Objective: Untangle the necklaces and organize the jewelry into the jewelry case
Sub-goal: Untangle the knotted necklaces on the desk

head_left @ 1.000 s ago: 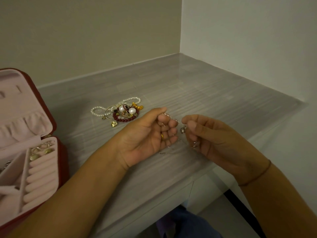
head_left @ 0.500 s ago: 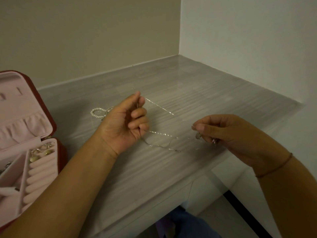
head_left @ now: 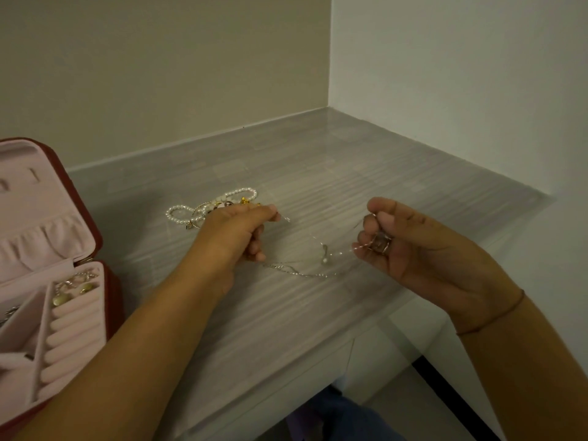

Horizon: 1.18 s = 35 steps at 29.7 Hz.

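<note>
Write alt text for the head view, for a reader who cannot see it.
The left hand and right hand stretch a thin silver chain between them over a grey countertop, a small pendant hanging from it. A jewelry heap lies beyond the left hand; an open red jewelry case stands at far left.

Glossy striped countertop (head_left: 318, 173) — thin metal chain (head_left: 299, 273) — pink velvety jewelry case (head_left: 38, 237) lining

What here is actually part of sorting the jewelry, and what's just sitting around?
Part of the job:
- silver chain, pinched by the left hand and the right hand
- pile of pearl and bead jewelry behind the left hand
- open jewelry case at the left

Just there:
- grey counter
- thin band on the right wrist
</note>
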Available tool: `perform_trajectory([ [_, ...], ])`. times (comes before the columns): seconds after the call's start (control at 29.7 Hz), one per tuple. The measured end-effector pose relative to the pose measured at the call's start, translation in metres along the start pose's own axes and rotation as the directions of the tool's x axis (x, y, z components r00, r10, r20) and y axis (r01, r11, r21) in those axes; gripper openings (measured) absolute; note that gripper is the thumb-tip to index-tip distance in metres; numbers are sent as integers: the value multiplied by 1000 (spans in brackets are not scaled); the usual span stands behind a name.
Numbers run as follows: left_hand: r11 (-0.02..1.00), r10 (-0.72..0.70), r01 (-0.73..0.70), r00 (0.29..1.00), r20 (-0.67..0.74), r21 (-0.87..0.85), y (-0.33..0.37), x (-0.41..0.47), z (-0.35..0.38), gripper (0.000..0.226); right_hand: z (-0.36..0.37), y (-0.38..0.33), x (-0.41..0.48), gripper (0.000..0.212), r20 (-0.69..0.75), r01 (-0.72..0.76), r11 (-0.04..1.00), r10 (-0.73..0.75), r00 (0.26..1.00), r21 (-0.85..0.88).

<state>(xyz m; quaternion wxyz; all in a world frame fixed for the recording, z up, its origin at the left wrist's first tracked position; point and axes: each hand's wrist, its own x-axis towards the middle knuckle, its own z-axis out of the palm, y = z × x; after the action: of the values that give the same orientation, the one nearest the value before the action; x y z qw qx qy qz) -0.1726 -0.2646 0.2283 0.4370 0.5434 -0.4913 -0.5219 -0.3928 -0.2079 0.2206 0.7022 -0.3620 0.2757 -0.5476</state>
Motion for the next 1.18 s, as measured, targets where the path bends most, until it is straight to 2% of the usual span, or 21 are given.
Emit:
perform_trajectory([
  [0.1, 968, 152, -140, 987, -44, 209, -4, -3, 4, 24, 9, 0, 0, 19, -30, -35, 995, 32, 999, -96],
  [0.2, 922, 252, -247, 968, 23, 299, -5, -7, 6, 12, 13, -1, 0, 26, -24, -64, 986, 61, 998, -153],
  [0.27, 931, 259, -285, 956, 136, 229, -2, -11, 9, 10, 15, -2, 0, 29, 0, -81, 981, 82, 997, -178],
  [0.37, 963, 203, -252, 915, 348, 100, 1, -22, 16, 24, 18, -2, 1, 32, 52, -101, 974, 113, 992, -201],
  [0.47, 983, 155, -183, 875, 458, 16, 0, -26, 20, 40, 20, -1, 2, 33, 78, -115, 969, 135, 988, -221],
  [0.54, 982, 141, -182, 875, 464, 43, 1, -26, 20, 42, 21, 0, 2, 34, 80, -118, 966, 140, 987, -232],
  [0.67, 960, 149, -233, 896, 418, 156, 6, -28, 18, 28, 19, 2, 0, 34, 20, -86, 933, 99, 995, -349],
  [0.84, 945, 126, -227, 917, 378, 236, 8, -26, 14, 23, 16, 6, 2, 28, -15, -1, 805, -10, 1000, -593],
  [0.98, 961, 120, -197, 931, 345, 196, 10, -27, 14, 14, 18, 9, 2, 27, -39, 44, 763, -89, 995, -644],
  [1.08, 967, 106, -172, 944, 311, 190, 11, -26, 11, 15, 17, 12, 3, 23, -105, 51, 674, -188, 977, -737],
  [1.18, 976, 104, -160, 938, 331, 147, 11, -27, 11, 15, 22, 11, 1, 15, -136, 12, 638, -182, 974, -770],
])
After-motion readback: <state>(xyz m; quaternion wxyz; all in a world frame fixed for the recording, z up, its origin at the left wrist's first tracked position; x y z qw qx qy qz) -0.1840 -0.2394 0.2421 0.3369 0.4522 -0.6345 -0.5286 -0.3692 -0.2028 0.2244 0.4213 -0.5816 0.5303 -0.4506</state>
